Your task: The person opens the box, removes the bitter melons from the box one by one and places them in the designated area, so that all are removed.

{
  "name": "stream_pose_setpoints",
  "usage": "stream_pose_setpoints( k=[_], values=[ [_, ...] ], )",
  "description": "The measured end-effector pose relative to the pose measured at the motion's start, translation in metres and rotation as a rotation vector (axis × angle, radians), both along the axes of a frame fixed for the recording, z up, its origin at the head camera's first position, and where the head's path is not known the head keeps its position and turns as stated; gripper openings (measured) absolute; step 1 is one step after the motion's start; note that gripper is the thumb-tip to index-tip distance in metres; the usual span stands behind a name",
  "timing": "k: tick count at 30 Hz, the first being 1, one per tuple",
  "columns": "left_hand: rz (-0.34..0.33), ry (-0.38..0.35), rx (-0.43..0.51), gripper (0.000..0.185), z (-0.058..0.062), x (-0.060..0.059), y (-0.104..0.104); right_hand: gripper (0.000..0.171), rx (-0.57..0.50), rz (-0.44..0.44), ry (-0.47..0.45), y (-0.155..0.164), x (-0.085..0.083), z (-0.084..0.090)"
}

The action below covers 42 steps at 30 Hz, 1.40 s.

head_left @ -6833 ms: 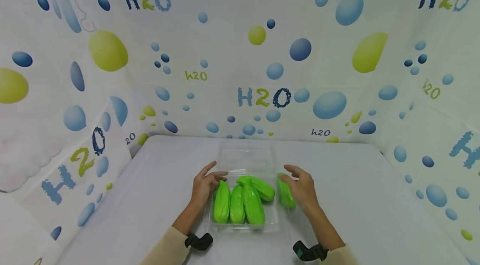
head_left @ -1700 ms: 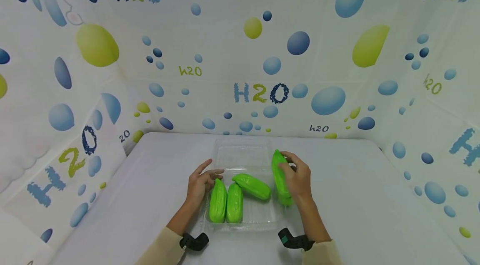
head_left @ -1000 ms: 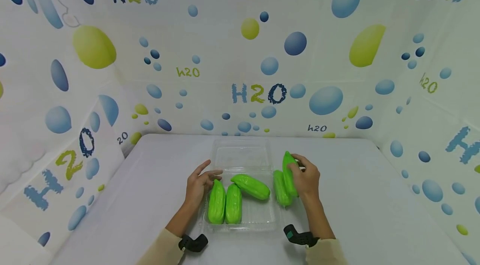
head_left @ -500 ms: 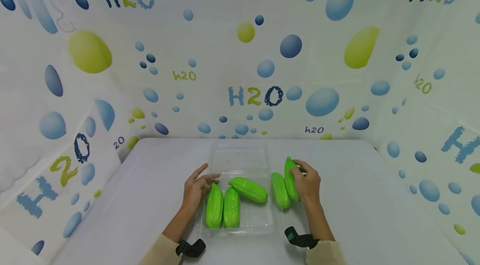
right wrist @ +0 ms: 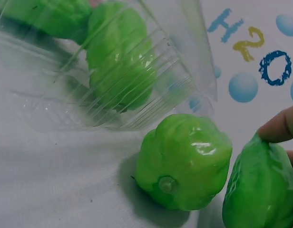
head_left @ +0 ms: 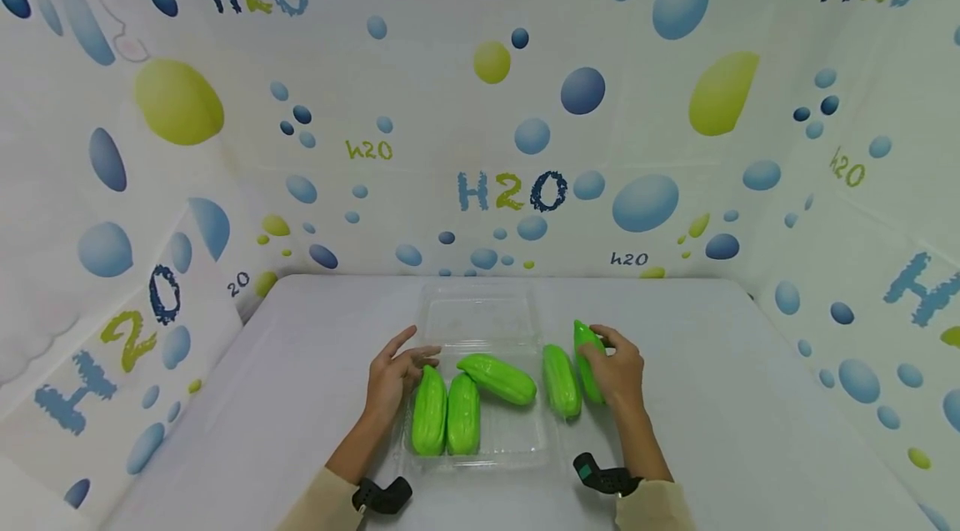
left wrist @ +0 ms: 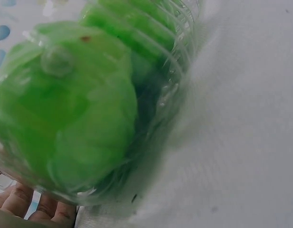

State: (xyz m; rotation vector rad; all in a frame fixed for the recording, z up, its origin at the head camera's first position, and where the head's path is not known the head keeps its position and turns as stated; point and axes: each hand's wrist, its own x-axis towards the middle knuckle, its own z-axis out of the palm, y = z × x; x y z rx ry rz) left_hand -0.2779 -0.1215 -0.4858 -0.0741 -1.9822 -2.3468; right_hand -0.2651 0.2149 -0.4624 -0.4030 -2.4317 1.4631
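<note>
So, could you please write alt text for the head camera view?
A person's right hand holds a green gourd on a white table, beside another gourd. The left hand touches a clear plastic tray holding three more.

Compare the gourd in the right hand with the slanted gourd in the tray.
The held gourd lies outside the clear tray, on the table to its right; the slanted gourd lies inside it. The right hand grips the held one; no hand touches the slanted one. The held one points away from the person; the slanted one lies at an angle across the tray. Both are glossy, bright green, ridged and alike in size.
</note>
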Motion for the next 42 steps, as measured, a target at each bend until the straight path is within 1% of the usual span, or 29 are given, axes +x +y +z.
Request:
stream_pose_setpoints(
  k=[3, 12, 19, 26, 31, 36, 38, 42],
  values=[
    [0.003, -0.004, -0.013, 0.069, 0.0002, 0.0002, 0.0, 0.048, 0.014, 0.002, -0.029, -0.0003, -0.0007, -0.0021],
    [0.002, 0.001, -0.029, 0.068, 0.0009, 0.0015, -0.0001, 0.051, 0.035, 0.006, -0.075, -0.0004, -0.0001, -0.0039],
    [0.006, 0.009, -0.014, 0.068, -0.0007, 0.002, -0.0015, 0.053, 0.066, 0.02, -0.123, -0.0013, -0.001, -0.0055],
    [-0.003, 0.014, 0.008, 0.068, -0.0014, 0.0011, -0.0016, 0.053, 0.062, 0.019, -0.13, -0.0014, 0.0015, -0.0022],
    [-0.008, 0.02, 0.018, 0.069, 0.0002, -0.0006, -0.0005, 0.053, 0.062, 0.021, -0.134, -0.0007, 0.0024, -0.0002],
    [-0.009, 0.026, -0.007, 0.068, -0.0003, -0.0001, 0.0, 0.053, 0.063, 0.014, -0.133, -0.0004, 0.0021, -0.0003],
    [-0.005, 0.026, -0.011, 0.068, -0.001, 0.0003, 0.0001, 0.053, 0.089, -0.001, -0.13, -0.0013, 0.0018, 0.0003],
    [0.003, 0.026, -0.008, 0.067, -0.002, -0.0003, -0.0009, 0.054, 0.206, -0.03, -0.113, -0.0066, 0.0007, 0.0038]
  ],
)
